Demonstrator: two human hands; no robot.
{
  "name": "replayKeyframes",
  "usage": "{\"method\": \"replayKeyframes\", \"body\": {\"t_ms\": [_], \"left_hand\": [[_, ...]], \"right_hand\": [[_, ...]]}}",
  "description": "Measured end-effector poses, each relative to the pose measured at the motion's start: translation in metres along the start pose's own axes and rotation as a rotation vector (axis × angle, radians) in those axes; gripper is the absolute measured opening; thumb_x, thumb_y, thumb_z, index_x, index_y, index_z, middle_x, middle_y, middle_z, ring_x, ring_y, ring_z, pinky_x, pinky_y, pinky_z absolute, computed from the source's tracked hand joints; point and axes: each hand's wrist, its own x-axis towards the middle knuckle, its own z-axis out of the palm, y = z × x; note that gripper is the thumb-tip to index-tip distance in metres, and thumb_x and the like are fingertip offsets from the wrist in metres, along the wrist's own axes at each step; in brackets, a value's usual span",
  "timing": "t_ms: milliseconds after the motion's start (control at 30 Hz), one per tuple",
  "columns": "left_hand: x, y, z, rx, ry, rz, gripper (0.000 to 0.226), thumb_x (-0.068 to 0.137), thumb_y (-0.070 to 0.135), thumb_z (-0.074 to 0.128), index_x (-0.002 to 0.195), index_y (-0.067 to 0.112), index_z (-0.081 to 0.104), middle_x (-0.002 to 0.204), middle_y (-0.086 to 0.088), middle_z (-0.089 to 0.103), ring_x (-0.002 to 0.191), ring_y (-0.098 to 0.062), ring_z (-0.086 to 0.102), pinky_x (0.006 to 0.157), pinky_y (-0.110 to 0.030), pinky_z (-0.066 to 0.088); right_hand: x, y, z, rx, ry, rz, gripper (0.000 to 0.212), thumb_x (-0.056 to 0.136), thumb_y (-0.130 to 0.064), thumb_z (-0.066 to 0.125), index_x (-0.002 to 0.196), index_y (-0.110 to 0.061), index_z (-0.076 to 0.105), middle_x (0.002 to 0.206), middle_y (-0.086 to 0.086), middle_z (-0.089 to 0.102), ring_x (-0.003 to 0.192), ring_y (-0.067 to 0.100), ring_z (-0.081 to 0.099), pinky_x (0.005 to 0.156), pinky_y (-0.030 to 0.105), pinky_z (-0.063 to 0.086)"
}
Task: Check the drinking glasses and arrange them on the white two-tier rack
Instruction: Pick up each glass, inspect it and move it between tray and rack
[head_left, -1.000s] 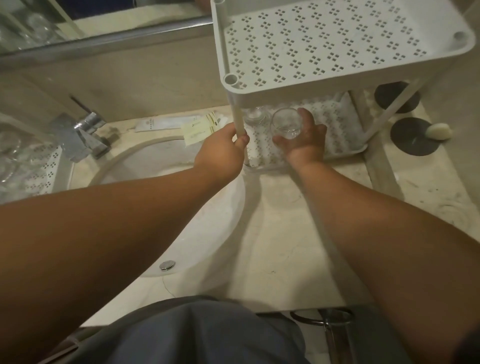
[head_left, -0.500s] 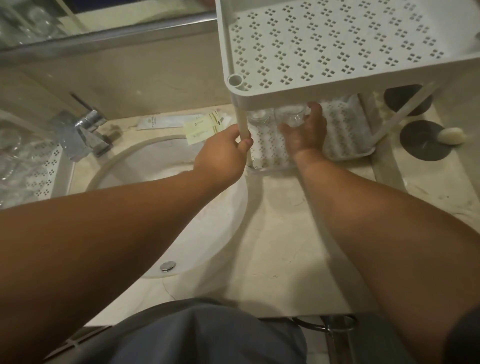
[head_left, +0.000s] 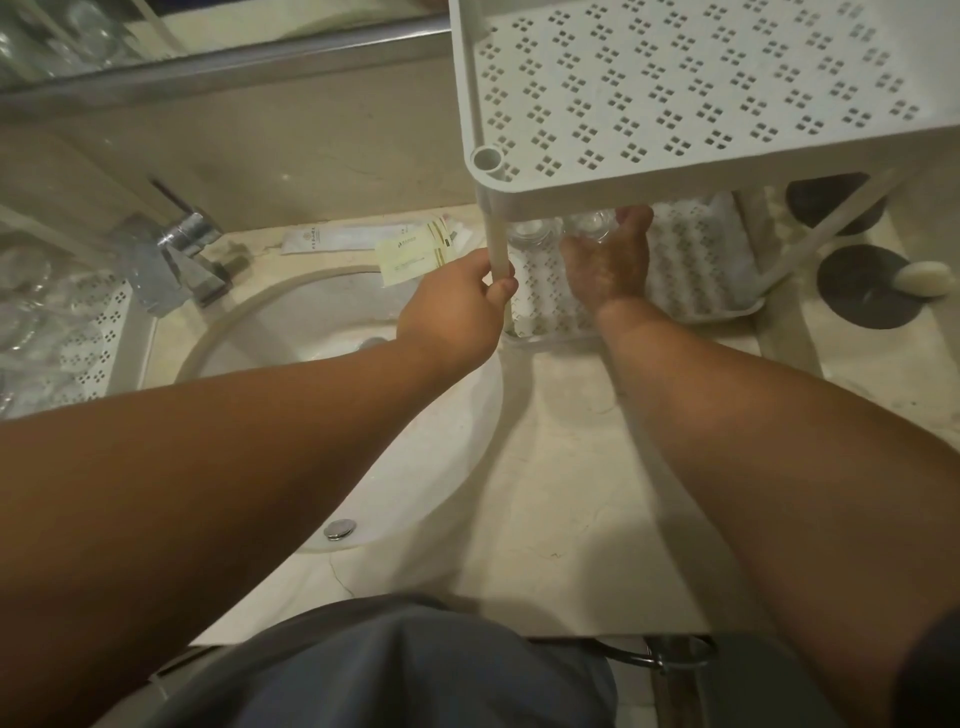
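Glass (head_left: 589, 224) on lower tier of rack (head_left: 727, 98), under upper tier's front edge, right hand (head_left: 608, 262) wrapped around it, fingers curled over far side. Second glass (head_left: 530, 234) just left of it on same tier, near post. Left hand (head_left: 457, 306) closed round rack's front-left post (head_left: 496, 239). Upper tier bare. Rack stands on worktop (head_left: 571, 493) right of sink (head_left: 332, 332). Tap (head_left: 176, 254) at sink's back left; paper sachets (head_left: 395, 247) behind sink. More glasses (head_left: 36, 306), blurred, on perforated tray far left.
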Motion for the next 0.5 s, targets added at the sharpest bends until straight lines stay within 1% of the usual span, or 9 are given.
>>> {"method": "replayKeyframes", "body": {"t_ms": [67,100,133,167,233,300,367,433,500], "left_hand": [[0.001,0.0,0.0,-0.008,0.003,-0.007,0.012,0.1,0.035,0.05,0.093,0.041,0.057,0.077,0.018,0.057,0.076,0.002,0.053,0.062,-0.023,0.039],[0.001,0.0,0.001,-0.012,0.003,-0.011,0.012,0.1,0.035,0.051,0.093,0.042,0.058,0.076,0.017,0.058,0.074,0.002,0.053,0.062,-0.024,0.039],[0.001,0.0,0.001,-0.018,0.001,-0.013,0.012,0.099,0.035,0.052,0.093,0.042,0.058,0.076,0.017,0.058,0.073,0.001,0.053,0.062,-0.025,0.039],[0.001,-0.001,0.0,-0.024,-0.004,-0.014,0.011,0.099,0.035,0.052,0.092,0.042,0.058,0.075,0.017,0.058,0.073,0.0,0.054,0.063,-0.026,0.04],[0.002,-0.001,-0.001,-0.031,-0.017,-0.015,0.011,0.099,0.035,0.054,0.092,0.042,0.059,0.075,0.016,0.058,0.073,-0.001,0.055,0.066,-0.028,0.042],[0.004,-0.001,-0.003,-0.032,-0.034,-0.02,0.009,0.098,0.036,0.055,0.092,0.041,0.06,0.074,0.015,0.059,0.073,-0.002,0.056,0.07,-0.03,0.045],[0.005,-0.002,-0.005,-0.041,-0.05,-0.029,0.007,0.098,0.038,0.056,0.095,0.04,0.062,0.071,0.015,0.059,0.073,-0.002,0.057,0.072,-0.031,0.047],[0.003,-0.002,-0.007,-0.029,-0.075,-0.033,0.011,0.096,0.042,0.058,0.105,0.038,0.064,0.072,0.016,0.06,0.073,-0.002,0.058,0.073,-0.032,0.049],[0.0,-0.004,-0.011,0.016,-0.097,-0.036,0.035,0.092,0.045,0.063,0.125,0.036,0.057,0.079,0.016,0.058,0.078,-0.007,0.06,0.075,-0.034,0.052]], "right_hand": [[0.001,-0.003,0.0,-0.052,-0.02,0.011,0.062,0.085,-0.015,0.069,0.133,-0.013,0.03,0.107,-0.002,0.044,0.086,0.008,0.05,0.061,0.005,0.041],[0.001,-0.004,-0.001,-0.088,-0.012,0.001,0.061,0.085,-0.017,0.068,0.134,-0.01,0.033,0.105,-0.001,0.045,0.086,0.011,0.049,0.067,0.012,0.042],[0.001,-0.005,-0.002,-0.118,0.0,-0.011,0.06,0.086,-0.018,0.067,0.135,-0.007,0.035,0.103,-0.001,0.045,0.087,0.013,0.048,0.072,0.019,0.041],[0.0,-0.006,-0.004,-0.136,0.003,-0.017,0.059,0.086,-0.018,0.065,0.136,-0.005,0.037,0.103,0.0,0.046,0.088,0.014,0.047,0.075,0.023,0.038],[0.001,-0.008,-0.008,-0.157,-0.023,-0.003,0.061,0.087,-0.019,0.064,0.139,-0.002,0.035,0.109,0.006,0.05,0.094,0.019,0.05,0.079,0.026,0.035],[0.001,-0.011,-0.013,-0.173,-0.052,0.024,0.062,0.087,-0.02,0.064,0.139,-0.002,0.035,0.121,0.012,0.056,0.106,0.026,0.056,0.081,0.028,0.037],[-0.002,-0.013,-0.017,-0.203,-0.062,0.019,0.058,0.087,-0.022,0.065,0.135,-0.003,0.039,0.121,0.012,0.057,0.11,0.028,0.057,0.081,0.028,0.038],[-0.008,-0.014,-0.019,-0.225,-0.059,0.001,0.055,0.087,-0.023,0.065,0.134,-0.006,0.041,0.119,0.007,0.056,0.112,0.027,0.057,0.082,0.027,0.04],[-0.017,-0.017,-0.02,-0.232,-0.078,-0.011,0.063,0.087,-0.024,0.065,0.141,-0.013,0.035,0.134,0.005,0.051,0.121,0.025,0.053,0.093,0.032,0.045]]}}
